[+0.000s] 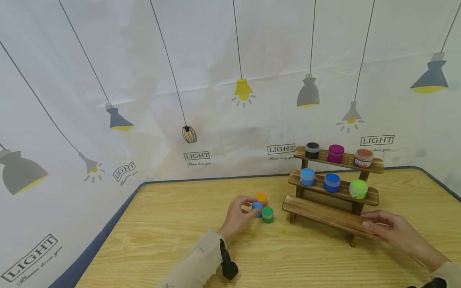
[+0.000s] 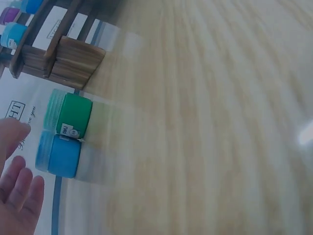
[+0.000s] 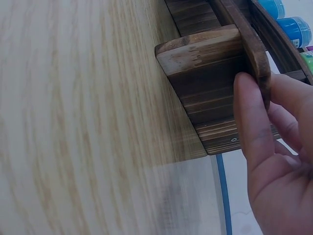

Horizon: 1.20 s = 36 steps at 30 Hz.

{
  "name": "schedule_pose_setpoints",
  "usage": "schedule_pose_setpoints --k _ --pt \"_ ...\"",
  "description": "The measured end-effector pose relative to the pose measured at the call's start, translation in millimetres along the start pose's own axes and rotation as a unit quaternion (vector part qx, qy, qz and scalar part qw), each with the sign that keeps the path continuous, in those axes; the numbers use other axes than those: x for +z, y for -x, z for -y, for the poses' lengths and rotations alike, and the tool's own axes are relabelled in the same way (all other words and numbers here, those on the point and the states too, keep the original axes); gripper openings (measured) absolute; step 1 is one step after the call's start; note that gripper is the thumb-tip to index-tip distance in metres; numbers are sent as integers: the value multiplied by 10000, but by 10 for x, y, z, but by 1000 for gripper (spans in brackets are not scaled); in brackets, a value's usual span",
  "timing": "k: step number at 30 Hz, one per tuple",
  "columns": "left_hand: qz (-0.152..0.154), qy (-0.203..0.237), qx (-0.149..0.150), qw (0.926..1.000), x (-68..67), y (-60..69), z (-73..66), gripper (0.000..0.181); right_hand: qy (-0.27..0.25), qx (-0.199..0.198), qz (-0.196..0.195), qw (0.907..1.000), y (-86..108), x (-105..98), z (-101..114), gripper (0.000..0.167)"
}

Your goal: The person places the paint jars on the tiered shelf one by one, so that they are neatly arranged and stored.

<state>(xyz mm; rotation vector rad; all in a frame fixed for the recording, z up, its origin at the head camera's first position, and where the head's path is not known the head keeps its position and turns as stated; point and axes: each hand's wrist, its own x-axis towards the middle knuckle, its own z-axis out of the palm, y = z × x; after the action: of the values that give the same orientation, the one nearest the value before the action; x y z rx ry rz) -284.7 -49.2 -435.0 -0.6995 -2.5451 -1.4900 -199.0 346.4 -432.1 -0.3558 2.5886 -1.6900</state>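
My left hand (image 1: 238,216) reaches around a small blue jar (image 1: 257,209), thumb and fingers spread on either side. In the left wrist view, the fingers (image 2: 33,198) appear apart from the blue jar (image 2: 59,154). A green jar (image 1: 267,215) stands against the blue one, and an orange jar (image 1: 261,198) sits just behind. My right hand (image 1: 396,232) pinches the right end of the lowest board of a three-step wooden display rack (image 1: 324,215). The right wrist view has the thumb (image 3: 252,105) against the board's edge, fingers on its other side.
On the rack's top step stand black (image 1: 312,150), magenta (image 1: 335,153) and reddish-brown (image 1: 363,158) jars. Light blue (image 1: 307,177), dark blue (image 1: 331,183) and lime green (image 1: 358,189) jars occupy the middle step. A lamp-printed sheet (image 1: 216,120) backs the wooden table (image 1: 162,232).
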Motion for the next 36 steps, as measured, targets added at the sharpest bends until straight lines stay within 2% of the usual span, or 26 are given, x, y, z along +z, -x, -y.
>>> schedule_pose_setpoints --k 5,13,20,21,27,28,31,36 --pt "-226 -128 -178 9995 36 17 54 23 24 83 -1 10000 2 11 6 27" --pt "-203 4 -321 9993 76 -9 96 27 4 106 -55 9999 4 15 9 26" --pt "-88 144 -324 9993 89 -22 119 27 15 24 -54 10000 6 11 7 24" --pt "-67 182 -327 9993 68 -7 64 27 4 19 -51 10000 6 10 9 23" --pt "178 309 -324 9988 11 -11 40 30 -28 18 -12 10000 2 5 2 23" --pt "206 286 -308 9989 18 -28 88 31 -10 11 -18 10000 2 4 0 23" --pt "224 247 -298 9990 3 -25 82 31 15 -12 -35 10000 0 3 -5 23" --pt "343 121 -584 9976 -26 -29 97 29 -26 -61 -23 10000 3 6 -13 20"
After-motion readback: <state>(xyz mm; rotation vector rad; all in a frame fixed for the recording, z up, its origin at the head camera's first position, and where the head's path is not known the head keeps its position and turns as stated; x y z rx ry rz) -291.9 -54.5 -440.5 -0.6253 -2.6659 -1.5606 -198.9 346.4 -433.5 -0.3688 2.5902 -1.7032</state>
